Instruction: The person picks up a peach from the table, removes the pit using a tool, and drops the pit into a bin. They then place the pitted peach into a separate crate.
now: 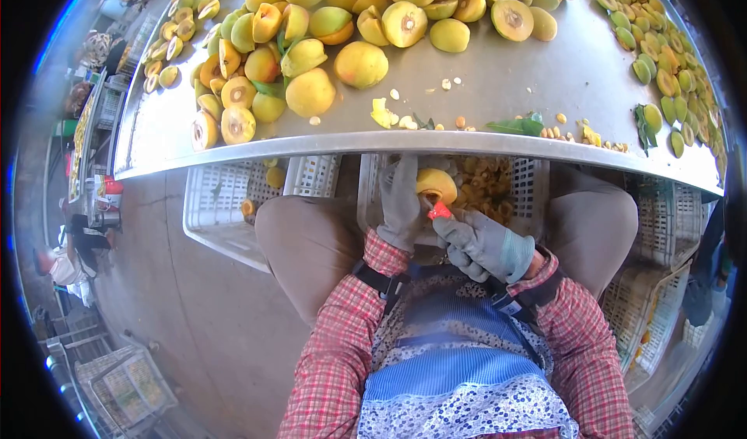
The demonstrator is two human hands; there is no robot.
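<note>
Two gloved hands work below the bench's near edge: left hand point(401, 205) grips a peach point(436, 184); right hand point(484, 244) closes on a red tool point(440, 211) at it. Many halves point(406, 23) lie pitted; whole fruit point(361, 64) remain on the bench point(498, 89).

The left hand point(400, 205), gloved grey, closes around a peach half point(436, 183), its fingers curled up the fruit's left side. The right hand point(484, 244), also gloved, grips a red tool point(440, 211) whose tip sits at the fruit's lower edge, just below the left fingertips. Under both hands stands a white crate point(523, 198) holding pits and scraps. Beyond the fingers runs a steel table point(498, 89) heaped with whole and halved peaches point(311, 50); leaves point(517, 126) and bits lie near its edge.
</note>
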